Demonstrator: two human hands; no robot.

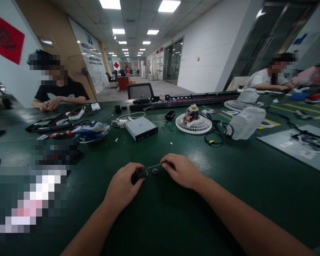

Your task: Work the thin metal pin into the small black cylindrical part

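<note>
My left hand (124, 185) is closed around a small black cylindrical part (140, 173), maybe a little motor, just above the green table (176, 220). A thin metal shaft or wire (153, 166) runs from that part to my right hand (181, 170), whose fingers pinch its far end. A small round dark piece (155, 171) lies on the table between the two hands.
Further back lie a grey flat box (141, 128), a white fan grille with a motor on it (193, 123), a white fan housing (246, 122), black cables (216, 137) and a metal dish of tools (92, 133). Other people sit at the far left and far right.
</note>
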